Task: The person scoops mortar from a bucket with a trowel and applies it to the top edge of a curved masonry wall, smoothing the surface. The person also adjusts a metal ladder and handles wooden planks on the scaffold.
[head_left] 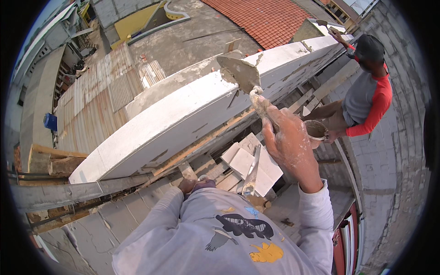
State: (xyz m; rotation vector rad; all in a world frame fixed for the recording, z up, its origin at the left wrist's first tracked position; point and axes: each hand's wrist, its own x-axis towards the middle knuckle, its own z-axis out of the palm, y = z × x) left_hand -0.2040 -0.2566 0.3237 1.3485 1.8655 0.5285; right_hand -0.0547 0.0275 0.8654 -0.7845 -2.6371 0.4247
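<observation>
My right hand (291, 137) is closed round the handle of a mortar-smeared trowel (242, 73). Grey mortar coats its broad blade, which is over the top edge of a long white block wall (169, 117). Patches of mortar show along that wall. White dust speckles the back of my right hand. Low in the middle, my left hand (187, 185) shows only in part beside my shirt, its fingers hidden; what it holds, if anything, I cannot make out. Pale block pieces (270, 172) lie stacked below my right hand, with a long flat metal tool (252, 169) across them.
At the right, a person (366, 91) in a grey and red shirt holds a mortar container (316, 130) and another trowel (322, 23) by the wall's far end. Wooden boards (206, 130) run along the wall's inner side. Beyond it are rusty metal roofing (98, 87) and orange tiles (266, 18).
</observation>
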